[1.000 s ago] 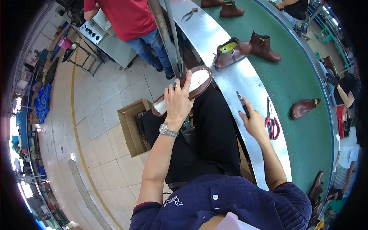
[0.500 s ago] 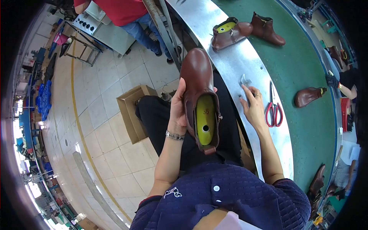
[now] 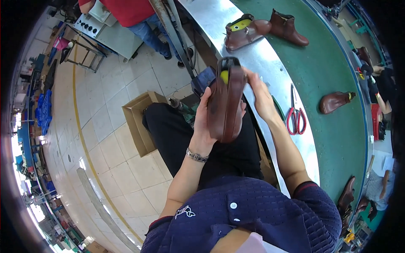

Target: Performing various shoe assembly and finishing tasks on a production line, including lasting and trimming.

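Observation:
My left hand (image 3: pixel 204 120) wraps round a brown leather ankle boot (image 3: pixel 225 109) above my lap. The boot is tilted, its dark opening away from me and a bit of yellow-green insole showing. My right hand (image 3: pixel 261 99) reaches over from the bench, its fingers closed against the right side of the boot near the opening; the fingertips are partly hidden. Beside the right wrist, a thin green handle (image 3: pixel 278 108) lies on the metal bench edge (image 3: pixel 270 63). Red-handled scissors (image 3: pixel 296 120) lie farther right.
Two brown boots (image 3: pixel 247 33) (image 3: pixel 289 28) stand at the far end, and another brown boot (image 3: pixel 335 102) lies on the green belt (image 3: pixel 333 143). An open cardboard box (image 3: pixel 137 126) stands left of my knee. A person in a red top (image 3: pixel 128 10) stands at the far left.
The boot has been turned in my left hand, so its opening now points away from me. My right hand has moved from the bench to the boot, uncovering the green handle.

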Tool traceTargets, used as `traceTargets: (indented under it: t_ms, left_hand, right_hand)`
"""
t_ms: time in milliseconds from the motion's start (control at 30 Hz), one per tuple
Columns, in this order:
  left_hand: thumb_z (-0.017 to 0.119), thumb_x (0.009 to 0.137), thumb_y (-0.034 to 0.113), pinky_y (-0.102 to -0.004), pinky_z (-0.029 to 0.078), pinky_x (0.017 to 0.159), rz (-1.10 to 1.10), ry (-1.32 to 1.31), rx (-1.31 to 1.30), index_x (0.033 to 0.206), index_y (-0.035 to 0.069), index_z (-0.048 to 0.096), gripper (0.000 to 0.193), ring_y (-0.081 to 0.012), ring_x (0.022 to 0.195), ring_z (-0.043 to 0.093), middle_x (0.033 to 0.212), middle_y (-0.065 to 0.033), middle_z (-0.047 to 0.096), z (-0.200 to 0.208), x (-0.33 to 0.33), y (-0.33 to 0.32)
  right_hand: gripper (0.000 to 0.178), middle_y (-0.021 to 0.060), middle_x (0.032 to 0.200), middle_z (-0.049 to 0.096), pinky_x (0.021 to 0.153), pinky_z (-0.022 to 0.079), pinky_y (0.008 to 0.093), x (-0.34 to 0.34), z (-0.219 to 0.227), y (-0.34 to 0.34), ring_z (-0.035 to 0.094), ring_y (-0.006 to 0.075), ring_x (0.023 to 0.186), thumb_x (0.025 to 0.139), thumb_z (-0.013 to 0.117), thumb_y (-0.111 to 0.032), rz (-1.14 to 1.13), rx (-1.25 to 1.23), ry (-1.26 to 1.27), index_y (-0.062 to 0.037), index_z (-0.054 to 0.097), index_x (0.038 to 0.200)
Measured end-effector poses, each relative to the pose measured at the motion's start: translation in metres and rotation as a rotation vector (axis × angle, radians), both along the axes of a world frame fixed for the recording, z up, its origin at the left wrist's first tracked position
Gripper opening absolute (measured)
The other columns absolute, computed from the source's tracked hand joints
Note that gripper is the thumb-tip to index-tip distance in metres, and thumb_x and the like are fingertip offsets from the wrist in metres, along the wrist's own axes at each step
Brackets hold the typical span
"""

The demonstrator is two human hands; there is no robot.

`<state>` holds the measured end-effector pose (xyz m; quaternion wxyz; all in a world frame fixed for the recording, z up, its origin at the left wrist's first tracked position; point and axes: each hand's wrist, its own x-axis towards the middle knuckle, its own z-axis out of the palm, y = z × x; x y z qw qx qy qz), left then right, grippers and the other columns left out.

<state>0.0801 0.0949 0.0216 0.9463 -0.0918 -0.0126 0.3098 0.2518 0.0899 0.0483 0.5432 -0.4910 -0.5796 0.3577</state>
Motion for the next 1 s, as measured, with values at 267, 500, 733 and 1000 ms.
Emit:
traceTargets:
  t_ms: [267,500,733,1000]
  left_hand:
    - [0.042,0.102,0.037,-0.0535,0.041,0.107,0.041,0.076,-0.144,0.136,0.003,0.045,0.049,-0.0455,0.123,0.05,0.133,-0.0219,0.052,0.005,0.012,0.012]
    - [0.039,0.103,0.036,-0.0542,0.043,0.106,0.061,0.065,-0.155,0.136,0.002,0.044,0.048,-0.048,0.126,0.046,0.136,-0.0238,0.048,0.006,0.014,0.018]
    - [0.04,0.102,0.042,-0.0513,0.048,0.102,0.075,0.172,-0.165,0.139,0.002,0.041,0.054,-0.0473,0.127,0.044,0.135,-0.0241,0.047,0.014,0.025,0.023]
    - [0.056,0.097,0.039,-0.0381,0.058,0.077,-0.074,0.873,0.667,0.123,-0.005,0.055,0.051,-0.0295,0.096,0.066,0.098,-0.0175,0.065,0.014,-0.025,0.023]
  right_hand:
    - [0.069,0.0106,0.122,0.058,0.095,0.041,0.0283,-0.004,-0.01,0.037,0.052,0.0145,0.11,0.102,0.025,-0.058,0.107,-0.377,0.5,-0.0019,0.053,0.131]
    - [0.068,0.0132,0.132,0.054,0.105,0.036,0.0293,-0.005,-0.013,0.049,0.049,0.0174,0.12,0.102,0.029,-0.056,0.108,-0.361,0.578,-0.0004,0.052,0.133]
    - [0.073,0.0141,0.129,0.056,0.102,0.041,0.032,0.014,-0.041,0.056,0.053,0.0182,0.118,0.097,0.038,-0.062,0.396,-0.15,0.608,-0.0007,0.047,0.136]
    - [0.08,0.0208,0.112,0.061,0.088,0.052,0.0393,0.014,-0.071,0.078,0.061,0.0271,0.102,0.092,0.032,-0.069,0.174,-0.225,0.872,-0.0015,0.043,0.135]
